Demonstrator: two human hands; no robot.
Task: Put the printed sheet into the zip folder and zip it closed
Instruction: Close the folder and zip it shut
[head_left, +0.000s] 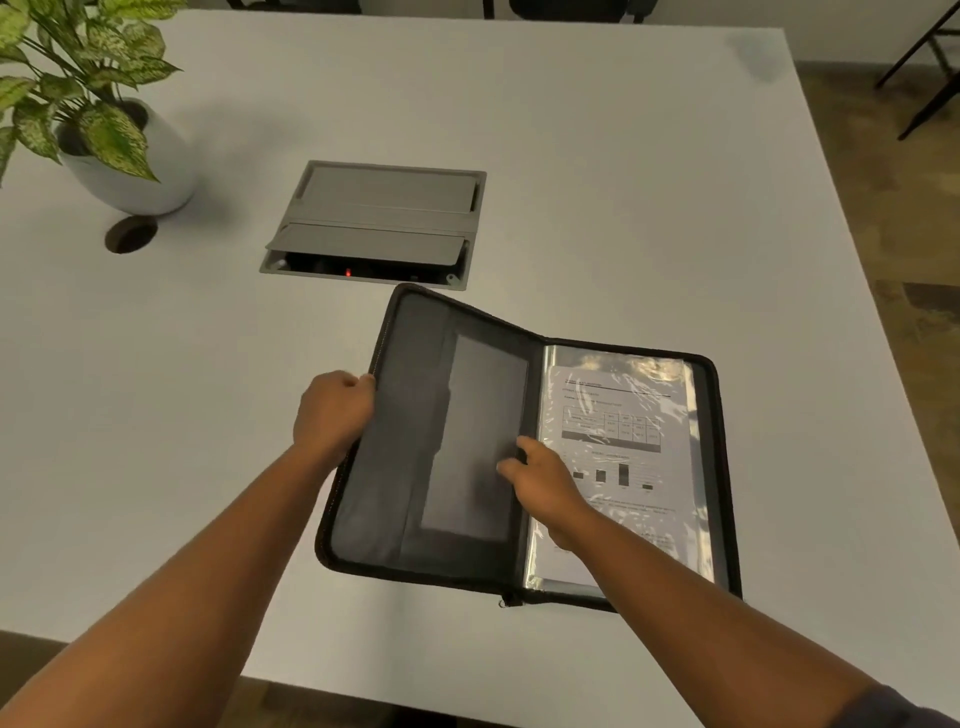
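Fingers of the left hand (332, 410) grip the folder (415, 467) cover's edge while the right hand (545, 488) rests loosely curled on the sheet (618, 426) (already sleeved), so fold the cover squarely before zipping.

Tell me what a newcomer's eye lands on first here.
The open zip folder lying near the table's front edge, its printed sheet under clear plastic on the right half. The left hand grips the raised left cover; the right hand rests by the spine. A potted plant stands far left.
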